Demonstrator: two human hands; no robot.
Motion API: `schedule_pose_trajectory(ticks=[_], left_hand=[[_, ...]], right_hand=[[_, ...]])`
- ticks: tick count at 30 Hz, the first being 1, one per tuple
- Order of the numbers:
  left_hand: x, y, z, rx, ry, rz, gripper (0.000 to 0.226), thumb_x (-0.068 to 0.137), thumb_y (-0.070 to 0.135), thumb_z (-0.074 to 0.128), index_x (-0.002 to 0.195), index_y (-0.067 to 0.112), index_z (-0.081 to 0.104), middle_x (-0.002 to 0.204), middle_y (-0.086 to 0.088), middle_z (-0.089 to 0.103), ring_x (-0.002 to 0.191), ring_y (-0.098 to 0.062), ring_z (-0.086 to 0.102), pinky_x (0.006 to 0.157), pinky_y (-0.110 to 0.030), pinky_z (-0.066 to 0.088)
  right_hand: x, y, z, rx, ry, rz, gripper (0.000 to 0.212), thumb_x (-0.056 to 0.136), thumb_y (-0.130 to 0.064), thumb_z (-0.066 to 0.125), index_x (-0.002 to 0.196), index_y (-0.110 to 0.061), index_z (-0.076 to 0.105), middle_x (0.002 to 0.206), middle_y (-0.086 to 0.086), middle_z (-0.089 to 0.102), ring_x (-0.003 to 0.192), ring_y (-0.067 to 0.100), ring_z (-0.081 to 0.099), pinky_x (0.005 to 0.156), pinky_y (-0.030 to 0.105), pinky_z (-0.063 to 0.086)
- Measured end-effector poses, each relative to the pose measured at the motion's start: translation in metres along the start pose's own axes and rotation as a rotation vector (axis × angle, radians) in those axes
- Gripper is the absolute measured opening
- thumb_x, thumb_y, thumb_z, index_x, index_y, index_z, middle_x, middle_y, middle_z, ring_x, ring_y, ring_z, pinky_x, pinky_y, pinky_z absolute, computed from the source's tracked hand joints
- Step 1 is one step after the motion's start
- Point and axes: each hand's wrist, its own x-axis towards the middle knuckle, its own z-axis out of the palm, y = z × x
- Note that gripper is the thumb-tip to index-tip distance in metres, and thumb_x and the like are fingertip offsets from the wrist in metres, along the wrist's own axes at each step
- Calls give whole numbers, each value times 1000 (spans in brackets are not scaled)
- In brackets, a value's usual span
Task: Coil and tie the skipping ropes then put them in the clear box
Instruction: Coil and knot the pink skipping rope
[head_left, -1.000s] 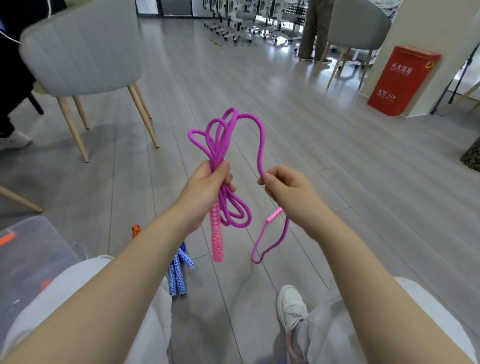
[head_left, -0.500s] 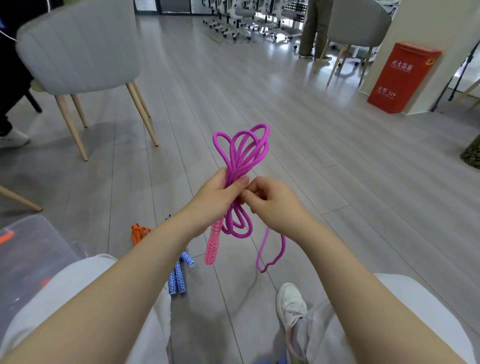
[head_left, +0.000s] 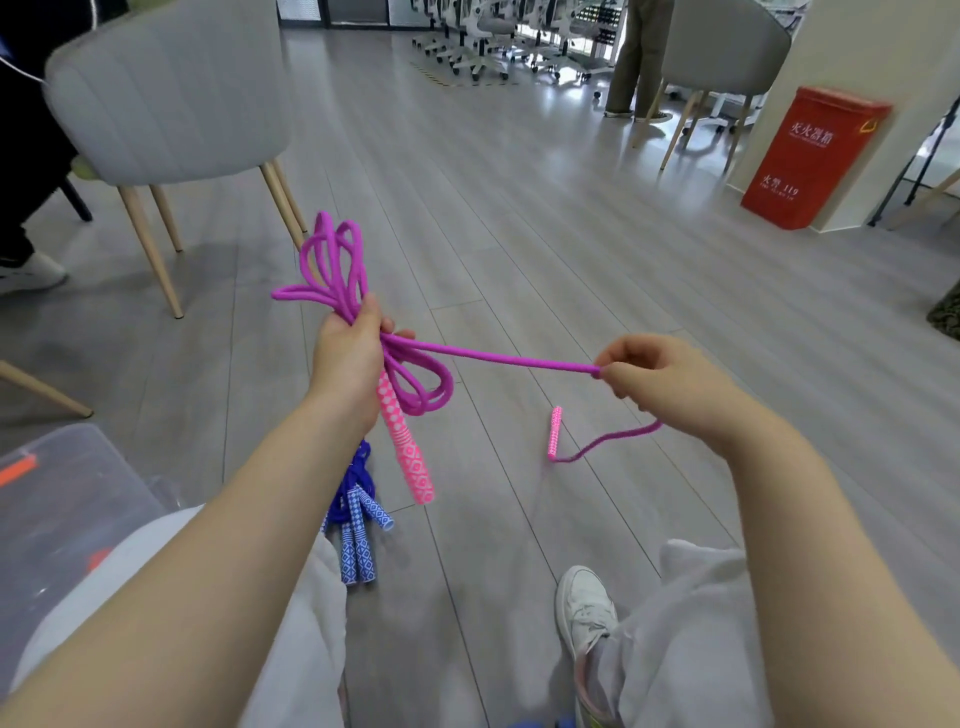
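rope: the purple skipping rope (head_left: 358, 322) is bunched into loops, some fanning up and left above the grip, some hanging just below it
free strand: one stretch runs taut from the bundle out to the right, nearly level, its long axis across the body from hand to hand
handles: one pink patterned handle (head_left: 408, 447) hangs down from the bundle; the other pink handle (head_left: 555, 434) dangles past the right hand on a slack tail
left hand: the left hand (head_left: 348, 358) is clamped around the middle of the loops, so the bundle sits right at this hand
right hand: the right hand (head_left: 660, 382) pinches the taut strand with curled fingers, well apart from the bundle
next move, as a guess: the strand must wrap round the bundle's waist, so the right hand has to travel back towards the left
blue rope: a blue rope (head_left: 356, 512) lies on the floor (head_left: 519, 260) below the left forearm
box: the clear box (head_left: 57, 493) sits at lower left, near the left knee
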Motion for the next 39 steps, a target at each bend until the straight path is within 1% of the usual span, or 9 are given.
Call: schedule_pose_trajectory(ticks=[5, 10, 13, 16, 19, 23, 27, 31, 39], left_hand=[[-22, -4, 11, 209, -240, 84, 13, 102, 20, 46, 90, 18, 49, 69, 3, 54, 58, -10, 63, 64, -31, 53], [-48, -5, 20, 341, -518, 57, 7, 102, 23, 47, 104, 21, 53, 89, 1, 71, 70, -11, 67, 66, -29, 56], [-52, -7, 22, 355, -602, 24, 12, 101, 24, 49, 110, 21, 57, 92, 2, 74, 83, -19, 71, 74, -32, 59], [-57, -8, 23, 308, -666, -16, 16, 101, 23, 48, 111, 16, 58, 84, 3, 73, 77, -18, 71, 70, -30, 57], [-60, -8, 25, 246, -732, -70, 21, 101, 21, 46, 114, 11, 59, 90, -6, 72, 82, -20, 71, 73, -31, 58], [-61, -9, 25, 171, -750, -162, 30, 101, 20, 46, 119, -2, 55, 89, -10, 69, 84, -24, 70, 79, -34, 58], [-61, -9, 24, 186, -773, -205, 18, 101, 22, 47, 103, 6, 55, 74, -1, 59, 77, -23, 66, 76, -35, 57], [-55, -5, 21, 144, -762, -151, 10, 101, 22, 46, 98, 15, 53, 69, 2, 54, 70, -19, 60, 76, -36, 52], [-13, 17, 4, -107, -324, 71, 11, 103, 17, 44, 92, 15, 44, 62, 6, 54, 59, -15, 59, 60, -30, 53]], right_hand=[[2, -7, 14, 61, 71, -71, 14, 93, -17, 56, 92, -19, 69, 72, -3, 63, 67, 14, 51, 67, 32, 44], [5, -17, 43, 103, 51, -223, 13, 96, -18, 57, 92, -20, 70, 69, -9, 61, 53, -1, 47, 55, 14, 38], [7, -20, 56, 61, 59, -314, 15, 95, -21, 60, 88, -28, 71, 72, -15, 67, 67, 0, 58, 65, 21, 47], [11, -19, 66, 135, 79, -328, 13, 93, -16, 62, 90, -22, 73, 82, -7, 73, 81, 8, 70, 79, 33, 56], [10, -21, 70, 286, 118, -290, 18, 90, -7, 64, 87, -24, 63, 74, -3, 68, 67, 5, 69, 69, 25, 55], [8, -23, 70, 392, 142, -231, 22, 86, -2, 68, 82, -17, 52, 65, 2, 63, 59, 17, 63, 65, 39, 54], [6, -24, 66, 373, 54, -211, 16, 87, -4, 68, 83, -12, 54, 58, -9, 62, 52, 0, 53, 56, 19, 43], [5, -21, 56, 410, -82, -120, 11, 91, -11, 64, 99, -13, 57, 66, -3, 58, 60, 11, 50, 60, 30, 45], [10, 4, 16, 247, -16, 0, 12, 92, -14, 58, 95, -7, 66, 67, -1, 58, 64, 14, 50, 67, 32, 47]])
